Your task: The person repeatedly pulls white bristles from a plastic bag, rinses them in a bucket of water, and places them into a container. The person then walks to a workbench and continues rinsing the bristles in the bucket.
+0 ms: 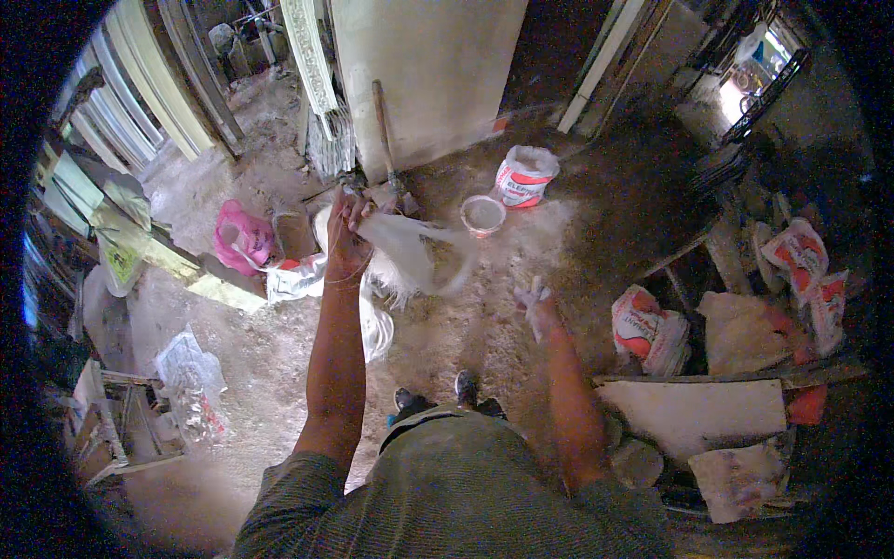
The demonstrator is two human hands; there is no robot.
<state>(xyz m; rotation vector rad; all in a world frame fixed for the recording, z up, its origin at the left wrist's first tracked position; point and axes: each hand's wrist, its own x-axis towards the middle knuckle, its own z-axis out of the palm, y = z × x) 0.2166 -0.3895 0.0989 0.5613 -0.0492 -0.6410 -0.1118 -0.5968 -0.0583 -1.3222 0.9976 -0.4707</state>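
Raised at centre left, my left hand (pixel 348 220) is closed on a wad of white fibre (pixel 410 252). Thin, wispy strands of it trail to the right, one part curling into a loop. My right hand (pixel 534 303) is held lower and farther right, whitened with powder. Its fingers look apart, and nothing shows in them. Beyond the hands stands a small round bucket (pixel 483 216) with pale contents. Touching distance from it is an open white-and-red sack (pixel 526 177) of white material. More white material (pixel 375 326) hangs or lies behind my left forearm, partly hidden.
A long-handled shovel (pixel 384 130) leans on the pale wall panel (pixel 424 74). At left are a pink bag (pixel 244 238) and a wooden frame (pixel 116 419). Folded sacks (pixel 647 331) and a board (pixel 694 415) lie at right. The dusty floor (pixel 438 335) holds my feet.
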